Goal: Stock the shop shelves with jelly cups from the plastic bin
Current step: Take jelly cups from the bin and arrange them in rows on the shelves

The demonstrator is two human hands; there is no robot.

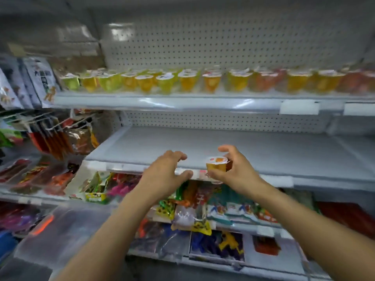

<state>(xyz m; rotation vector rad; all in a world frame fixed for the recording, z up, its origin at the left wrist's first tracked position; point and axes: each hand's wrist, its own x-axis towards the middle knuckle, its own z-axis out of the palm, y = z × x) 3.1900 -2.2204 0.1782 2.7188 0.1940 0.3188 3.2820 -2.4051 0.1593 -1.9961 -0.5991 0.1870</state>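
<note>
My right hand (235, 171) grips an orange jelly cup (217, 164) with a white printed lid, held upright just above the front edge of the bare middle shelf (223, 147). My left hand (166, 173) hovers to the cup's left over the same front edge, fingers loosely curved and holding nothing. On the upper shelf (182, 100) stands a long row of jelly cups (188, 81), green, yellow, orange and red. The plastic bin is out of view.
Snack packets hang on hooks at the left (60, 136). Lower shelves hold several bags of sweets and snacks (182, 207). White price-tag holders (299, 107) sit on the upper shelf's front rail. Pegboard backs the shelves.
</note>
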